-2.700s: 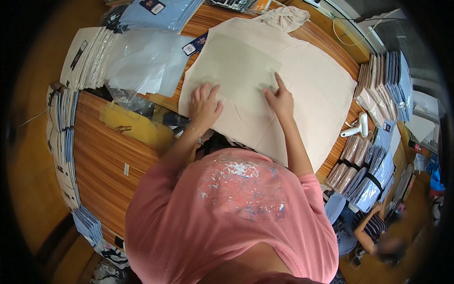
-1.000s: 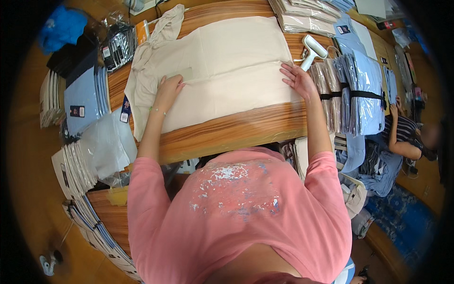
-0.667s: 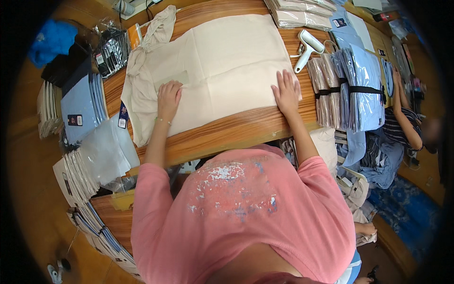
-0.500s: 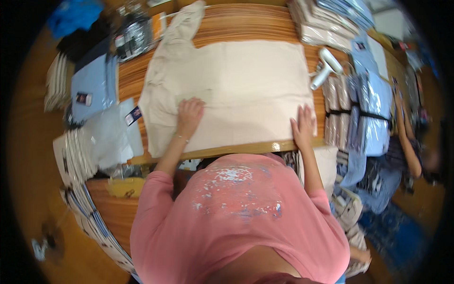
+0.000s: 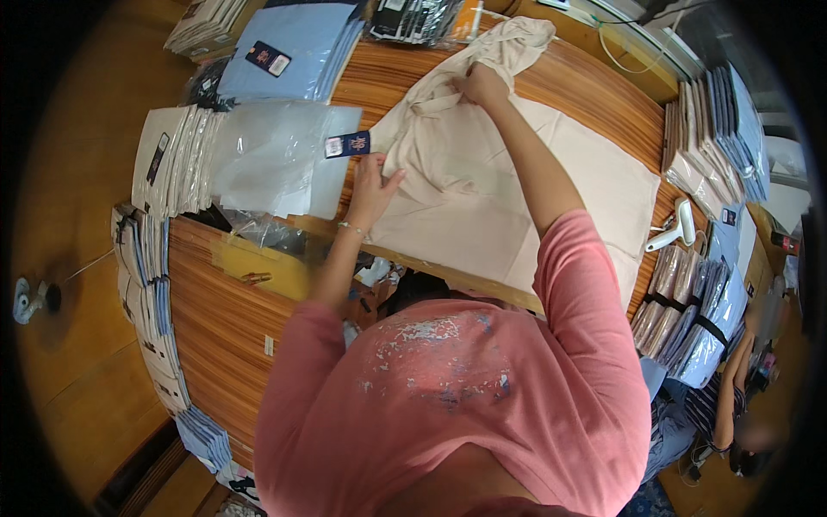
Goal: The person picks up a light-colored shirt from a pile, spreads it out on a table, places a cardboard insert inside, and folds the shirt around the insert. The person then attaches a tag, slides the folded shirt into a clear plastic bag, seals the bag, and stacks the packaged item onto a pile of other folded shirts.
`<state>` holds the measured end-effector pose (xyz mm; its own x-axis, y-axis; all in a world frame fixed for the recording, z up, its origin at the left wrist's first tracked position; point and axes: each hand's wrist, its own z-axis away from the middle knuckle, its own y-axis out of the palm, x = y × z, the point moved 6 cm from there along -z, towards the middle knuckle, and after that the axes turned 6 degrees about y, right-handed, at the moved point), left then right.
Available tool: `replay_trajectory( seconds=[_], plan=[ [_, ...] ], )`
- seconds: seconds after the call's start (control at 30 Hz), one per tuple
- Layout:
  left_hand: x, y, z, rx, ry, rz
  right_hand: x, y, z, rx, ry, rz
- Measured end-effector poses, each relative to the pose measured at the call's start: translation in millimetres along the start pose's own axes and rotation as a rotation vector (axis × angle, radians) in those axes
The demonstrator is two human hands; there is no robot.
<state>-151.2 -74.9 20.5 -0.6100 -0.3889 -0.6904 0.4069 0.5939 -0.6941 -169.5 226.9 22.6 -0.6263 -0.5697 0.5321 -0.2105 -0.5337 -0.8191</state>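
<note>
A cream long-sleeved top (image 5: 586, 172) lies on the wood-grain table before me, smooth on the right and gathered into folds along its left side. My right hand (image 5: 484, 86) reaches across to the far left part, its fingers closed on the bunched cloth near the sleeve. My left hand (image 5: 375, 188) rests at the top's near left edge, thumb and fingers apart. Just beyond its fingertips is a dark blue hang tag (image 5: 347, 144), lying over the edge of clear plastic bags (image 5: 267, 155).
Folded blue garments (image 5: 293, 47) and cream ones (image 5: 177, 164) are stacked at left. A white handheld device (image 5: 674, 228) lies right of the top, beside strapped bagged garments (image 5: 689, 302). More bagged stacks (image 5: 702, 142) stand far right. Another person's arm (image 5: 732, 388) shows at the right edge.
My view has turned left. My right hand has left the top's right edge and grasped its far left part, which is now bunched. My left hand has moved to the left edge.
</note>
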Motion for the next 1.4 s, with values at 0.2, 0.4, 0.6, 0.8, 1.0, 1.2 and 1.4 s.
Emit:
replay_trajectory(
  seconds=[0.2, 0.4, 0.6, 0.8, 1.0, 1.2, 1.4],
  plan=[
    [-11.1, -10.9, 0.4, 0.182, -0.009, -0.042, 13.5, -87.1, -18.5, -0.280, -0.026, 0.010],
    [2.3, 0.5, -4.7, 0.255, 0.074, -0.130, -7.7, -135.0, 9.2, -0.274, -0.076, -0.355],
    [-64.4, -23.4, 13.8, 0.110, 0.059, -0.055, -14.4, -175.2, 164.0, -0.050, -0.180, -0.790],
    [-25.8, 51.4, 78.4, 0.276, -0.823, 1.300, -177.8, -128.8, 325.6, 0.001, 0.178, -1.149],
    [-24.4, 45.6, 92.1, 0.077, -0.912, 1.497, -242.9, -81.4, 371.0, 0.040, 0.471, -1.105],
    [-8.3, 26.1, 132.0, -0.275, -1.037, 1.544, -273.3, -53.5, 384.9, 0.149, 0.512, -1.129],
    [-75.8, -61.6, 106.9, -0.745, -0.509, 0.530, -279.9, -124.1, 358.4, 0.057, 0.214, -0.329]
  ],
)
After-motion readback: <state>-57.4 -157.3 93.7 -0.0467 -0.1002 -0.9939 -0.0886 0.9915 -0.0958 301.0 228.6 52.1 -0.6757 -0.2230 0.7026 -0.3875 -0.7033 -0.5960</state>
